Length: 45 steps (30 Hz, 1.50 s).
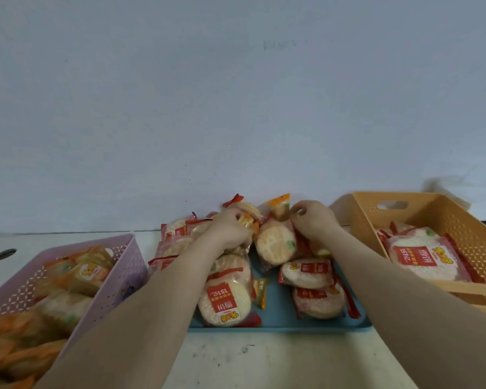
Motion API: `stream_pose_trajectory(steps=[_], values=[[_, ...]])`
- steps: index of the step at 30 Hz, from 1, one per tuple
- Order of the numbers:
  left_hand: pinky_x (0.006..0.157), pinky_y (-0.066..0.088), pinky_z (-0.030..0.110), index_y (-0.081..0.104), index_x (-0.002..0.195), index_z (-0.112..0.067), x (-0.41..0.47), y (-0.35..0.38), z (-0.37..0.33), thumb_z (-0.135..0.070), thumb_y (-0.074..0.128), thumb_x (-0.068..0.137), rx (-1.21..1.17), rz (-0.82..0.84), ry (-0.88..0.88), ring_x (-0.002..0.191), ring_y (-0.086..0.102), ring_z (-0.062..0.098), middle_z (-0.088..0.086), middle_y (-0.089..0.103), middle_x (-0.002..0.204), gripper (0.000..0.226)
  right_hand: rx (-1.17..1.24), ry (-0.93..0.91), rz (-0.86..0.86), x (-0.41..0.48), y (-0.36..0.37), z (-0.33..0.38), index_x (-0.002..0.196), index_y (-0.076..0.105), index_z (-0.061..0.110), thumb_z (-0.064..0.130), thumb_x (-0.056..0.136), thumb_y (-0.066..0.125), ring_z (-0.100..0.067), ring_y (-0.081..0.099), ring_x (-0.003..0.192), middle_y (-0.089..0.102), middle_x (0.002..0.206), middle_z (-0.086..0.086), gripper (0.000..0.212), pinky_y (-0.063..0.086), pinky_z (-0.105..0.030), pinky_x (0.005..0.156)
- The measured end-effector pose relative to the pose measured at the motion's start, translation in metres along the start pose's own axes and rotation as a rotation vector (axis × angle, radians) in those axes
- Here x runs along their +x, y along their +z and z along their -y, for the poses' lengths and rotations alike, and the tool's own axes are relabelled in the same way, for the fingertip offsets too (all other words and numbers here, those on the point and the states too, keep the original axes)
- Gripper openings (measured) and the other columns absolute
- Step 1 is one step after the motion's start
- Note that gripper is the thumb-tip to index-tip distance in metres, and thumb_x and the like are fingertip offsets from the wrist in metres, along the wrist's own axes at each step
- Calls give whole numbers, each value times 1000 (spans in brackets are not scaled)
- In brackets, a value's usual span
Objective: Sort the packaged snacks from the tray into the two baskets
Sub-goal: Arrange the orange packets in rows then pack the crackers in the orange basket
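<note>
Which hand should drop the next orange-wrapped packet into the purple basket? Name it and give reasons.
Left. The left hand is already closed on an orange-wrapped packet at the far end of the tray, and the purple basket sits on its side. The right hand is nearer the orange basket.

My white table (278, 360), scuffed with dark specks, carries 3 containers: a lilac basket (118, 265) at left, blue tray (281, 322) centre, orange basket (421, 217) at right.
</note>
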<state>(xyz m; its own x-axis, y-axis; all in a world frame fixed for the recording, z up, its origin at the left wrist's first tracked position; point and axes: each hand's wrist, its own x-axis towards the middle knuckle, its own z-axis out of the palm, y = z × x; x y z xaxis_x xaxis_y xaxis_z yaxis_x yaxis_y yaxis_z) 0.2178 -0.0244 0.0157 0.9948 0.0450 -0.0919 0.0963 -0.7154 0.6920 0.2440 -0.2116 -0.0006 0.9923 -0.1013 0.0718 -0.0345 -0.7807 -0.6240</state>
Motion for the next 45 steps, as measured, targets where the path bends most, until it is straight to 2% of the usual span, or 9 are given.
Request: stream_pose_trajectory(steps=[7, 13, 21, 24, 28, 33, 38, 42, 45], values=[[71, 57, 35, 59, 113, -30, -9, -6, -31, 8, 64, 57, -355, -10, 153, 90, 61, 20, 7, 60, 110, 68, 1, 124, 154, -6, -5, 3, 149, 22, 20, 30, 91, 56, -32, 56, 112, 51, 135, -15, 68, 52, -41, 90], [86, 49, 32, 40, 144, -20, -24, 16, -44, -8, 68, 73, 32, 246, 93, 111, 51, 25, 6, 53, 124, 76, 83, 132, 140, -24, -7, -4, 118, 63, 18, 18, 88, 62, -27, 62, 100, 64, 114, -10, 30, 54, -33, 77], [69, 56, 33, 61, 118, -20, -35, 13, -44, 6, 68, 63, -280, 142, 32, 84, 58, 18, 6, 59, 93, 62, 631, -40, 113, -41, -15, 2, 125, 52, 20, -4, 74, 69, -8, 57, 50, 62, 68, -4, 60, 44, -20, 47], [73, 60, 47, 70, 99, -17, -36, 8, -42, 0, 65, 37, -355, 110, 23, 95, 66, 38, 22, 66, 107, 65, 668, -64, 186, -49, -26, 16, 114, 65, 16, -11, 67, 65, -17, 61, 58, 66, 74, -10, 54, 49, -24, 53], [78, 57, 42, 71, 93, -16, -45, -11, -54, 15, 60, 51, -469, 32, 154, 88, 68, 31, 12, 70, 88, 54, 886, -128, 63, -61, -35, 40, 99, 70, 15, -14, 67, 57, -25, 62, 67, 68, 87, -16, 45, 56, -42, 67], [80, 57, 49, 67, 94, -11, -73, -65, -72, 16, 65, 62, -532, -4, 277, 92, 69, 33, 14, 70, 90, 42, 1310, -120, 47, -77, -53, 89, 123, 50, 20, 2, 87, 53, -18, 59, 58, 59, 80, -9, 41, 51, -31, 55], [58, 46, 33, 58, 84, -10, -117, -129, -50, 4, 59, 78, -259, 9, 344, 66, 59, 25, 10, 61, 71, 14, 1160, -172, 144, -88, -23, 150, 127, 54, 12, 68, 82, 53, -25, 69, 98, 67, 113, -10, 72, 56, -47, 87], [46, 41, 21, 58, 79, -10, -137, -166, -3, 2, 56, 82, -273, -58, 264, 48, 54, 14, 3, 58, 57, 12, 1216, -142, 264, -106, 18, 200, 128, 54, 16, 70, 79, 42, -29, 65, 106, 64, 122, -10, 73, 53, -50, 92], [67, 50, 31, 63, 97, -10, -149, -196, 45, -12, 62, 77, -373, -133, 179, 72, 62, 23, 13, 64, 80, 20, 1250, -95, 402, -130, 57, 243, 118, 57, 16, 54, 81, 45, -31, 65, 102, 65, 114, -11, 55, 53, -50, 91]])
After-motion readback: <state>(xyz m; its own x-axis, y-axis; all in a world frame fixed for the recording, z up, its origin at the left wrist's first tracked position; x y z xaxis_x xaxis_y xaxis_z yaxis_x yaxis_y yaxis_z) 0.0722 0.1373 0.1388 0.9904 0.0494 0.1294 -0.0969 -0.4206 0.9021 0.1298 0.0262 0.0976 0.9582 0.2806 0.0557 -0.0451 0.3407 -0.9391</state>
